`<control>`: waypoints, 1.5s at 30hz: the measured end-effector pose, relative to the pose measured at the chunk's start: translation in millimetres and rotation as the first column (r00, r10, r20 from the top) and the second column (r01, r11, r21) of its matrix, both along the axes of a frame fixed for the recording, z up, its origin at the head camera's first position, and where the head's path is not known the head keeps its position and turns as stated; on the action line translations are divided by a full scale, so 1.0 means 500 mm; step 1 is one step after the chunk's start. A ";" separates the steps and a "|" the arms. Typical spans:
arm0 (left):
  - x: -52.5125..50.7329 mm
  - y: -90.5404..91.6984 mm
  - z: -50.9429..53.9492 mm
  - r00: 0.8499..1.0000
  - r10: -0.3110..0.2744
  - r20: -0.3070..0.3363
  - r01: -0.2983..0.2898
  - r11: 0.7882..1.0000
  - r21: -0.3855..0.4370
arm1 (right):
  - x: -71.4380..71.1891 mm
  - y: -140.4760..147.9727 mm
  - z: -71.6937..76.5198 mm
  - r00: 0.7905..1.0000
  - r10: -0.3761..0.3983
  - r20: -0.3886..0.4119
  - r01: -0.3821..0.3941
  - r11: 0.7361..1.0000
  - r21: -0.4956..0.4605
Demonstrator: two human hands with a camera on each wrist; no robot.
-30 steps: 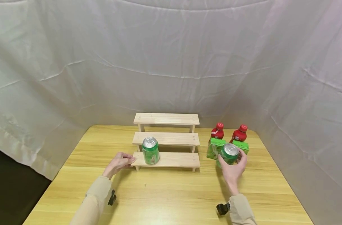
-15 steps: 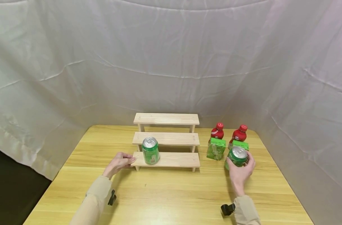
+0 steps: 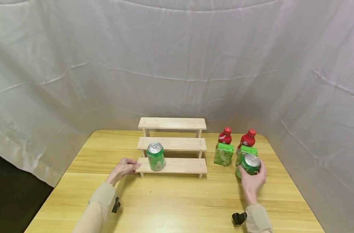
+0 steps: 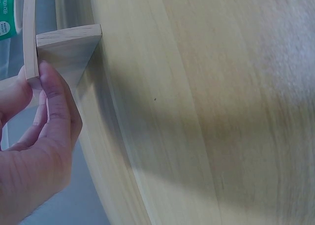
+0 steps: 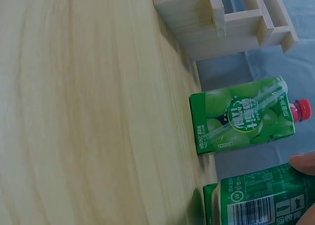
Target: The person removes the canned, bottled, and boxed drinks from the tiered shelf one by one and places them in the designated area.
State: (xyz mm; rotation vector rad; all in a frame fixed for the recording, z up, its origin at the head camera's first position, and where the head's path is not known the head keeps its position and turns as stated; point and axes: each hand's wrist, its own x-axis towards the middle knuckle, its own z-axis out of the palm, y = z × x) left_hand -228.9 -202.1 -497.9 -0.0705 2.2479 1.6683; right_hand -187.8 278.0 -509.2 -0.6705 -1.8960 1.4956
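My left hand (image 3: 125, 167) pinches the left end of the lowest board of a three-step wooden shelf (image 3: 182, 165); the left wrist view shows thumb and fingers on either face of that board (image 4: 30, 33). Near that end stands an upright green soda can (image 3: 155, 157) on the bottom step. My right hand (image 3: 253, 179) grips a second green soda can (image 3: 250, 163) by its sides, with its silver lid facing up. That can is in front of the right-hand green juice box (image 3: 246, 150) and partly hides it. Whether its base touches the table cannot be told.
Another green juice box (image 3: 224, 154), with a straw on its front, stands to the left of the held can. Two red-capped bottles, a left one (image 3: 225, 136) and a right one (image 3: 248, 138), stand behind the boxes. A grey curtain (image 3: 177, 64) closes off the table's back.
My right hand has carried its can to the right and slightly toward me, from before the left juice box to before the right one. The left hand and shelf have stayed put.
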 end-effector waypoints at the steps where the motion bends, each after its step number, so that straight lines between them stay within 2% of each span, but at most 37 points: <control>1: 0.000 0.000 0.000 1.000 0.000 0.000 0.000 1.000 -0.002 | 0.001 0.001 0.000 1.000 0.002 0.005 -0.002 1.000 0.001; 19: 0.001 0.002 0.000 1.000 0.016 0.009 -0.016 1.000 0.007 | 0.002 0.020 -0.016 0.998 0.010 0.056 -0.013 0.999 0.037; 32: 0.002 0.002 0.001 1.000 0.022 -0.001 -0.022 1.000 -0.011 | 0.004 0.032 -0.018 0.990 0.077 0.114 -0.094 0.985 0.148; 40: 0.001 0.001 0.000 1.000 0.024 0.007 -0.024 1.000 -0.002 | 0.010 0.031 -0.019 0.990 0.120 0.070 -0.130 0.977 0.169; 45: -0.001 0.000 -0.001 1.000 0.018 0.009 -0.018 1.000 0.003 | 0.011 0.023 -0.015 0.995 0.095 -0.019 -0.090 0.977 0.194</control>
